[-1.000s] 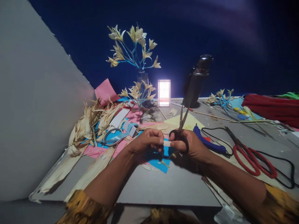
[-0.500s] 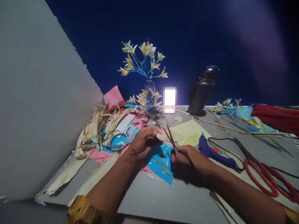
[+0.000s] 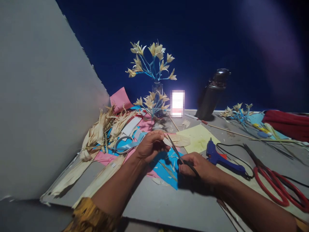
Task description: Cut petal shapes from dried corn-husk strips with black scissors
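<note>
A small pale husk piece (image 3: 166,141) is pinched between the thumb and fingertips of the left hand (image 3: 151,146), its free end poking out to the right of them. Just beyond that end are the blades of the black-handled scissors (image 3: 174,148), pointing up and leftward toward the left fingertips; whether they touch the piece cannot be told. The right hand (image 3: 199,166) has its fingers closed around the scissors' handle, below and to the right of the left fingers.

Beneath the fingers of both hands lies blue paper (image 3: 166,169) scattered with thin trimmings. Past the left fingertips, a broad husk strip (image 3: 181,140) lies flat, with yellow paper (image 3: 198,138) to its right, beyond the right fingers. A blue glue gun (image 3: 223,162) is near the right hand on its outer side, and red-handled scissors (image 3: 263,167) lie farther right. Left of the left fingers are a roll of light-blue tape (image 3: 129,146) and, farther out, a heap of dried husks (image 3: 102,127). Well beyond the fingers stand a glass vase (image 3: 158,91) of pale flowers (image 3: 154,53) and a tilted-looking dark flask (image 3: 212,95).
</note>
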`<control>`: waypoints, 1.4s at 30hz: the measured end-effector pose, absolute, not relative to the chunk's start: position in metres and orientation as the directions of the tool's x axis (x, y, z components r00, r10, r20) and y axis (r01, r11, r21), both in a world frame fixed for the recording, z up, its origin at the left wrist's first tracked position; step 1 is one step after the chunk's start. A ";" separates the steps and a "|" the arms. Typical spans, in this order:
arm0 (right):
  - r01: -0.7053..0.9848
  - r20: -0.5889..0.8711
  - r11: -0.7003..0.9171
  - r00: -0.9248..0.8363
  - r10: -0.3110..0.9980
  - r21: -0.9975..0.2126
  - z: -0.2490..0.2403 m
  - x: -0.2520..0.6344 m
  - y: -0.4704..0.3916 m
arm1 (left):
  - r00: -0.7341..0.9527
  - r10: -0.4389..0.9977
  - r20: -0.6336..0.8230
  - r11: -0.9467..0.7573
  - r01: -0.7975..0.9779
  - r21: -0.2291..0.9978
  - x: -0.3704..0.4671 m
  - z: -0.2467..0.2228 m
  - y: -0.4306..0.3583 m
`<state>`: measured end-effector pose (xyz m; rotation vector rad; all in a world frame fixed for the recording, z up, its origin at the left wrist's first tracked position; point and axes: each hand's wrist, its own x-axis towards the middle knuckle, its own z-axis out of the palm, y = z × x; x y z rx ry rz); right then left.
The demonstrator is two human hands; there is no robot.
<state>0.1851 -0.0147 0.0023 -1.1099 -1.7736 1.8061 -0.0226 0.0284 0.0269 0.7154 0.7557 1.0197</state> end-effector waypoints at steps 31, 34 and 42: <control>0.120 -0.352 -0.346 -0.552 0.756 -0.930 -0.001 0.178 -0.024 | 0.238 0.958 -0.158 0.252 -0.445 0.860 -0.018 0.033 0.025; 0.187 -0.339 -0.283 -0.550 0.763 -0.941 0.000 0.179 -0.022 | 0.241 0.958 -0.157 0.252 -0.436 0.864 -0.019 0.033 0.025; 0.256 -0.341 -0.236 -0.536 0.772 -0.937 0.004 0.181 -0.020 | 0.250 0.955 -0.160 0.257 -0.428 0.866 -0.021 0.029 0.028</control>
